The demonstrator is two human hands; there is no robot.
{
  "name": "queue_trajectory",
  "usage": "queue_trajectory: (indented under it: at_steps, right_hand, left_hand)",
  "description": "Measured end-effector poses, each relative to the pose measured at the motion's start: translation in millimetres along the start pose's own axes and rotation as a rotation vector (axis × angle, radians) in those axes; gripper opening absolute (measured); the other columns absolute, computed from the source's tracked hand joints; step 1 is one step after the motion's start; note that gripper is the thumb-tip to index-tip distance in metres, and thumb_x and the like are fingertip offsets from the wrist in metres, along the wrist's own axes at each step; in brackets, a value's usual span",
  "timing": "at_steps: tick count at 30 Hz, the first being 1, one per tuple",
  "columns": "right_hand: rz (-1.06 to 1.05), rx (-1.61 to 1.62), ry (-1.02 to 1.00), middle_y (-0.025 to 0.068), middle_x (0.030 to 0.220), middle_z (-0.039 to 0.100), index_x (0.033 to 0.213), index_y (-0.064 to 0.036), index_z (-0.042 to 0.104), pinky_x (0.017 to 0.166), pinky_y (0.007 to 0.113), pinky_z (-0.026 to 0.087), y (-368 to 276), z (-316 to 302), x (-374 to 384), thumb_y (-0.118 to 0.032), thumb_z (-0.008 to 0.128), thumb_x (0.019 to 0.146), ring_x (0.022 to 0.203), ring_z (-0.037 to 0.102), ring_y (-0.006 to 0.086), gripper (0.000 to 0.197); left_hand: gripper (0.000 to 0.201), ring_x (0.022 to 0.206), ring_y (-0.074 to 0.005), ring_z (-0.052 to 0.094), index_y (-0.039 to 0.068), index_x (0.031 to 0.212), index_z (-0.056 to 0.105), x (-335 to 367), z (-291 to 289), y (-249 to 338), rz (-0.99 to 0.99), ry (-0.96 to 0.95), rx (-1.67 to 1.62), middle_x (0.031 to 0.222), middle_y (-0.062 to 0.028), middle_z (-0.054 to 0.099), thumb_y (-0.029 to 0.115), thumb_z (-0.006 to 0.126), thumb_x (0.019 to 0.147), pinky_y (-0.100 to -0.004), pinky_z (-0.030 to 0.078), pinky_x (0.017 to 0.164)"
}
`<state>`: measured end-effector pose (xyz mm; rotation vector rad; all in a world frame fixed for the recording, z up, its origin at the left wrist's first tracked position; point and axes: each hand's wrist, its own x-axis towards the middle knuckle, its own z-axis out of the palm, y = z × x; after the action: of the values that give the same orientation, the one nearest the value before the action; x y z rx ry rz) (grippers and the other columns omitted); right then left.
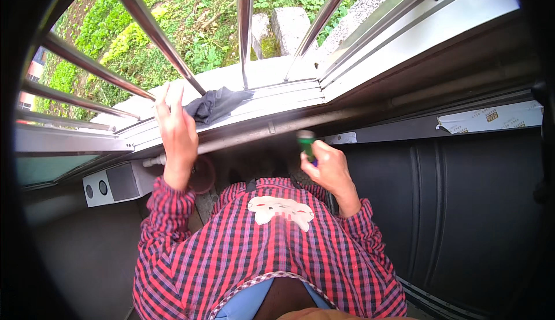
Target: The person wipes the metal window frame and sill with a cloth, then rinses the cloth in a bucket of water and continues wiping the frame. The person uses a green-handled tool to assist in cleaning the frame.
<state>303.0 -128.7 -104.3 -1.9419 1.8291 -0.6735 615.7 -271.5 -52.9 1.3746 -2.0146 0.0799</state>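
My left hand [176, 126] is raised at the window sill [277, 95], fingers stretched upward by the foot of a metal bar, with nothing seen in it. Just right of those fingers, a crumpled dark grey cloth [214, 105] lies on the sill. My right hand [329, 169] is closed around a small green cylinder-shaped thing [306, 145] with a greyish end. Motion blurs that thing, so its kind cannot be made out. It is held below the sill, in front of my checked apron [283, 250].
Shiny metal bars [245, 25] fan out beyond the sill, with plants and stone blocks [292, 28] outside. A pale pipe [237, 138] runs under the sill. A white speaker-like box [115, 184] stands at left; a black panel [393, 204] fills the right.
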Motion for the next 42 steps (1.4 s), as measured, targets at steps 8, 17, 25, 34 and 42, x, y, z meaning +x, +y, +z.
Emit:
queue_trajectory:
  at_steps: [8, 17, 25, 34, 42]
  right_hand:
    - [-0.261, -0.145, -0.289, 0.0101, 0.08, 0.062, 0.084, -0.0077, 0.063, 0.064, 0.045, 0.056, -23.7, -13.6, 44.3, -0.024, 0.08, 0.078, 0.076, 0.069, 0.032, 0.024]
    - [-0.118, -0.326, -0.257, 0.0074, 0.084, 0.06, 0.086, -0.0105, 0.064, 0.062, 0.041, 0.056, 15.2, -56.2, 16.6, -0.019, 0.082, 0.082, 0.077, 0.068, 0.0278, 0.02]
    - [0.008, 0.332, 0.359, 0.0178, 0.117, 0.063, 0.125, -0.0073, 0.062, 0.092, 0.042, 0.055, -12.1, -28.5, 43.9, -0.012, 0.09, 0.076, 0.108, 0.065, 0.0339, 0.057]
    - [-0.202, 0.132, 0.366, 0.01, 0.111, 0.064, 0.115, -0.0077, 0.069, 0.09, 0.046, 0.054, -11.7, 49.6, 105.1, -0.007, 0.081, 0.08, 0.104, 0.063, 0.033, 0.037]
    - [-0.382, -0.052, 0.23, 0.0066, 0.105, 0.069, 0.102, -0.0084, 0.07, 0.087, 0.039, 0.053, -3.8, 57.9, 118.3, -0.016, 0.077, 0.084, 0.098, 0.066, 0.0267, 0.02]
  left_hand:
    - [0.055, 0.099, -0.0267, 0.062, 0.0, 0.125, 0.064, -28.2, 27.8, 96.9, 0.603, -0.665, -0.178, 0.103, -0.0091, 0.063, 0.035, 0.075, 0.084, -0.0451, 0.047, 0.096]
    - [0.012, 0.074, -0.0231, 0.061, 0.009, 0.094, 0.057, -11.0, 3.1, 35.2, 0.541, -0.645, -0.104, 0.081, -0.0056, 0.054, 0.013, 0.067, 0.087, -0.0395, 0.05, 0.066]
    - [0.02, 0.085, -0.0405, 0.069, 0.001, 0.118, 0.062, -20.8, -60.6, 5.7, -0.273, -0.559, -0.182, 0.094, -0.0194, 0.068, 0.009, 0.065, 0.1, -0.0436, 0.053, 0.072]
    - [0.019, 0.081, -0.0394, 0.069, -0.001, 0.114, 0.066, -64.2, -65.4, 26.6, -0.401, -0.508, -0.239, 0.091, -0.0201, 0.068, 0.01, 0.069, 0.098, -0.0401, 0.054, 0.073]
    - [0.02, 0.079, -0.0358, 0.069, -0.002, 0.112, 0.067, -60.3, -62.8, 42.1, -0.388, -0.54, -0.308, 0.089, -0.0179, 0.068, 0.007, 0.072, 0.095, -0.0384, 0.054, 0.072]
